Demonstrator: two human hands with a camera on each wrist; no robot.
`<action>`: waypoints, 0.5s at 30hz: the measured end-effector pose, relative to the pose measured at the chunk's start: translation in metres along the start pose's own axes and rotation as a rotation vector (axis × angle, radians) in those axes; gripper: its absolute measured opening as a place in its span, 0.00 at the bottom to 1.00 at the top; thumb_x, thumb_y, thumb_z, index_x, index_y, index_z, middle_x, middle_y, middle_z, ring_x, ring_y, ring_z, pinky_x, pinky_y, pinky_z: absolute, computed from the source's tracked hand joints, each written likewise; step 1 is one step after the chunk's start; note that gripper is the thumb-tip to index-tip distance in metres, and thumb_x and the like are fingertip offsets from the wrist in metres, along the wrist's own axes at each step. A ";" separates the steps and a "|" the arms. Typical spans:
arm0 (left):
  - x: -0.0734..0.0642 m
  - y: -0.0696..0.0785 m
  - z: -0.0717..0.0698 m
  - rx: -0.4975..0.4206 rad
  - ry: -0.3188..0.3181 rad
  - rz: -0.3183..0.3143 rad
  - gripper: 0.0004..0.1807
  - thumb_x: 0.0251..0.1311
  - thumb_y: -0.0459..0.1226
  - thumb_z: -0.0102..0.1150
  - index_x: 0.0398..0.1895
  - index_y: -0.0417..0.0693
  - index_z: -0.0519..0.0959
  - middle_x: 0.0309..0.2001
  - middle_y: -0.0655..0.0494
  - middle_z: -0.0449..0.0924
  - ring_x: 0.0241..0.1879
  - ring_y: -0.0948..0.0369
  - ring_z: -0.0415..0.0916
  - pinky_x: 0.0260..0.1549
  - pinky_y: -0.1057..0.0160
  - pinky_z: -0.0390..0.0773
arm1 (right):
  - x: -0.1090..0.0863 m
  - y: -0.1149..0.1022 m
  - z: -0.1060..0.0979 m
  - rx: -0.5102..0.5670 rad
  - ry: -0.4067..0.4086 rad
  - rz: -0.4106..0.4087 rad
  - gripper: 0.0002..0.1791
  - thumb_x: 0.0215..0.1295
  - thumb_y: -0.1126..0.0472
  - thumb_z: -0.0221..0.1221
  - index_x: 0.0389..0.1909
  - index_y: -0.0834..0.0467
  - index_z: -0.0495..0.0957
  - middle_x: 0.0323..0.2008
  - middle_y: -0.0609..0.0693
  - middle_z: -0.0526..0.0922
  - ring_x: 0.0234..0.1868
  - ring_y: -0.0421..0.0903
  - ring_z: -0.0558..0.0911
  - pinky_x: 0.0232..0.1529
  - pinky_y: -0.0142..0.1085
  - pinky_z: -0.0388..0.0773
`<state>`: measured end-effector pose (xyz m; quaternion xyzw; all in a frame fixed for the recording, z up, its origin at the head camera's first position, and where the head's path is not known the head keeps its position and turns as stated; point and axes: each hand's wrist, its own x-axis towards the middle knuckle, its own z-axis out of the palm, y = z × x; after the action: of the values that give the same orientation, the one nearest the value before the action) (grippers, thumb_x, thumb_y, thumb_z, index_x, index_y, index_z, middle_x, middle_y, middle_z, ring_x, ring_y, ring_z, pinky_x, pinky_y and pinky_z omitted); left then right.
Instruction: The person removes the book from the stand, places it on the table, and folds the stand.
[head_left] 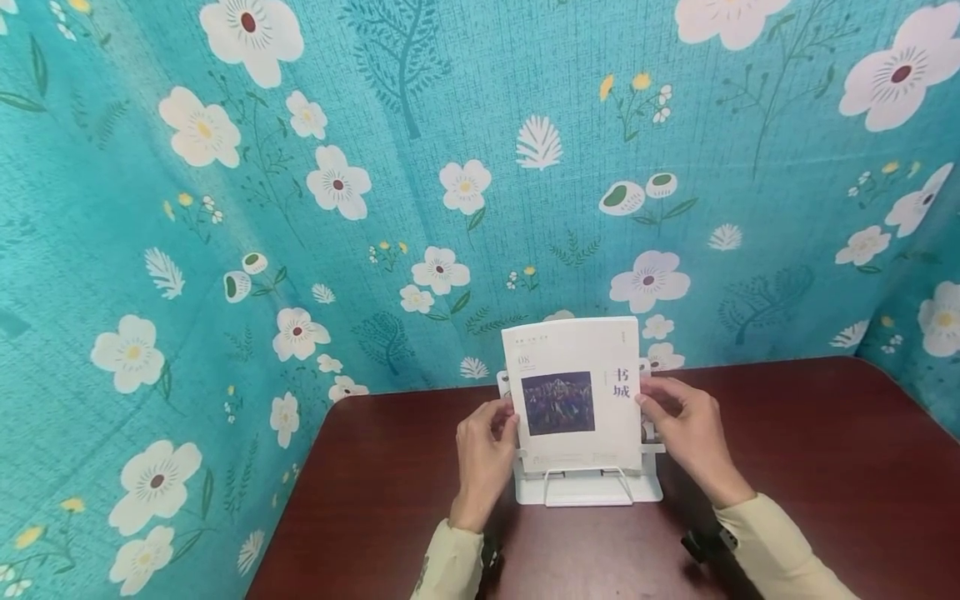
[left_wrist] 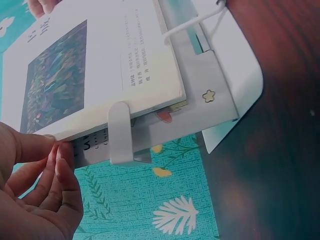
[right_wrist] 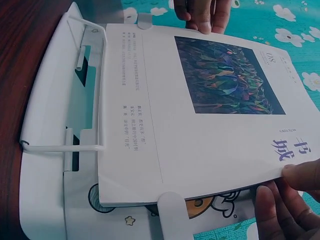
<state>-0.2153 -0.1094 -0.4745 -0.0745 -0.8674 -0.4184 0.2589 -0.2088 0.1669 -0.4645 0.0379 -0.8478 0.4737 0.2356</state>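
A teal flowered cloth filled the back and sides, and in front of it spread the dark red table. On the table stood a white book stand, and the white magazine rested on it, face forward and tilted slightly back. The left hand pinched the magazine's left edge between thumb and fingers; the right hand pinched the opposite edge, its thumb on the cover and its fingers beneath. A wire bracket reached to the lower edge of the magazine, and 2 side clips, the left clip and the right clip, stood at its edges. The magazine looked light and bendable, a soft paper block whose smooth cover might slide under a loose thumb and whose corners could crease. The 2 long edges, above the clips, seemed the best places to hold, with thumbs in front, fingers behind and even pressure, so that the pages stayed flat together.
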 end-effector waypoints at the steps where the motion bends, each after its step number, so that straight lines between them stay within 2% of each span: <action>1: 0.000 0.000 0.000 -0.002 0.000 -0.001 0.09 0.62 0.30 0.70 0.45 0.47 0.89 0.34 0.55 0.89 0.29 0.67 0.78 0.30 0.71 0.75 | 0.000 0.000 0.000 0.003 0.001 -0.001 0.14 0.65 0.71 0.67 0.52 0.64 0.86 0.42 0.62 0.91 0.34 0.23 0.78 0.34 0.18 0.74; 15: 0.007 0.004 -0.003 -0.002 0.038 0.054 0.09 0.62 0.30 0.70 0.44 0.45 0.89 0.35 0.54 0.90 0.30 0.65 0.82 0.32 0.70 0.80 | 0.007 -0.007 -0.002 0.009 0.022 -0.003 0.14 0.66 0.70 0.67 0.51 0.64 0.86 0.46 0.64 0.90 0.36 0.17 0.75 0.37 0.14 0.73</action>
<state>-0.2187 -0.1092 -0.4666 -0.0902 -0.8595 -0.4135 0.2866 -0.2126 0.1658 -0.4546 0.0351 -0.8429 0.4777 0.2453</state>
